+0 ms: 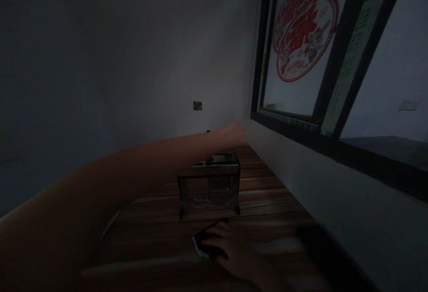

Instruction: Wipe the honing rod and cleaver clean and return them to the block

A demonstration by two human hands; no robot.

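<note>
My left arm reaches across the view from the lower left, and my left hand (236,135) is above and behind a dark-framed box with see-through sides (209,189). Its fingers are hidden in the dim light, so I cannot tell whether it holds anything. Lower down, my right hand (228,245) has its fingers over a dark flat item with a pale edge (204,243). That item lies on the wood-grain surface in front of the box, and its kind is too dark to make out. Small dark things sit on the box's top, partly covered by my left forearm.
A red-brown striped wood-grain surface (267,214) runs back to a grey wall (150,82). On the right is a dark window frame (290,127) with a red paper decoration (302,38). A blurred dark object (329,252) lies at the lower right. A small wall fitting (197,105) shows behind.
</note>
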